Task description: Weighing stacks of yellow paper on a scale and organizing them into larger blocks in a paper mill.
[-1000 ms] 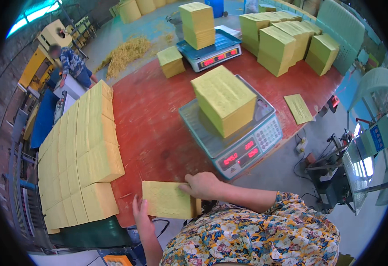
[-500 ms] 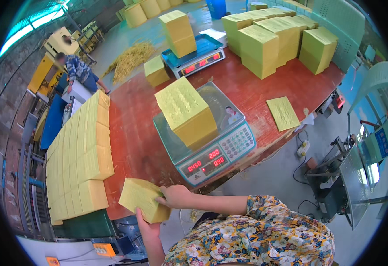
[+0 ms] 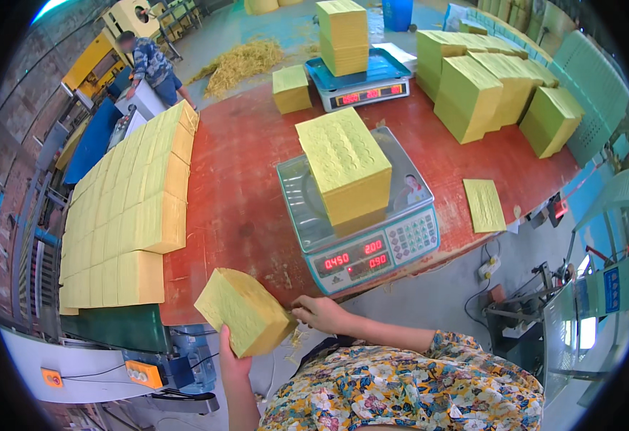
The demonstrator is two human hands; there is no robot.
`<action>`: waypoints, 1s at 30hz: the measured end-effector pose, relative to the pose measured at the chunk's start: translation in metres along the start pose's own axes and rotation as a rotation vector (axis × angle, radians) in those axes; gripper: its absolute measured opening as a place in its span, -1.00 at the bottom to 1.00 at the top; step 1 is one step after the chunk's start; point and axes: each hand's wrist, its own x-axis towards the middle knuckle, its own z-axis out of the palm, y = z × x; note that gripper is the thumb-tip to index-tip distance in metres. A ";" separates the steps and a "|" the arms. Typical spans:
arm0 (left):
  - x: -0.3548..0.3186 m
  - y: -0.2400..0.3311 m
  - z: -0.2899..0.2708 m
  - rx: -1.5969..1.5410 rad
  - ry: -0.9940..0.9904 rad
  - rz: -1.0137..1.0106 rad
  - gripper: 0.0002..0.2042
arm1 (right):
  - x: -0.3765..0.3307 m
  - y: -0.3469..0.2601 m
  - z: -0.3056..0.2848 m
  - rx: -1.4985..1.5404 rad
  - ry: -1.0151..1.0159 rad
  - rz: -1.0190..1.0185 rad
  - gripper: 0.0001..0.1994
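My left hand [image 3: 234, 354] grips a thick stack of yellow paper [image 3: 241, 309] from below, thumb along its face. The stack is tilted at the table's near edge. Just beside its right edge is my right hand [image 3: 323, 314], fingers curled together; whether they pinch a sheet or touch the stack I cannot make out. Beyond my hands, a digital scale [image 3: 372, 260] with a lit red display carries another yellow paper stack [image 3: 354, 169]. A thin yellow piece [image 3: 484, 206] lies flat to the right of this scale.
Many yellow stacks [image 3: 124, 215] stand in rows on the left. A second scale [image 3: 364, 93] with a tall stack is farther back, near more stacks [image 3: 469, 93] at the far right of the red table [image 3: 239, 179]. A person [image 3: 150, 63] stands at machinery, far left.
My right hand has drawn back from the stack's face to its right edge. The left hand keeps hold, and the stack has turned. The whole view has shifted.
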 end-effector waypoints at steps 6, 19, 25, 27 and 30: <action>0.004 0.003 -0.009 -0.086 -0.005 -0.023 -0.45 | 0.007 -0.004 0.013 0.039 -0.020 -0.061 -0.57; 0.074 0.012 0.078 0.185 0.042 0.154 -0.37 | -0.084 -0.084 -0.236 0.553 -0.438 -0.530 -0.63; 0.060 -0.008 0.092 0.185 0.188 0.121 -0.34 | -0.119 0.022 -0.349 1.000 -0.235 -0.535 -0.69; 0.044 -0.020 0.120 0.225 0.175 0.090 -0.33 | -0.120 0.061 -0.358 1.026 -0.043 -0.376 -0.75; 0.035 -0.046 0.149 0.244 0.232 0.059 -0.30 | -0.127 0.105 -0.352 1.020 0.160 -0.269 -0.82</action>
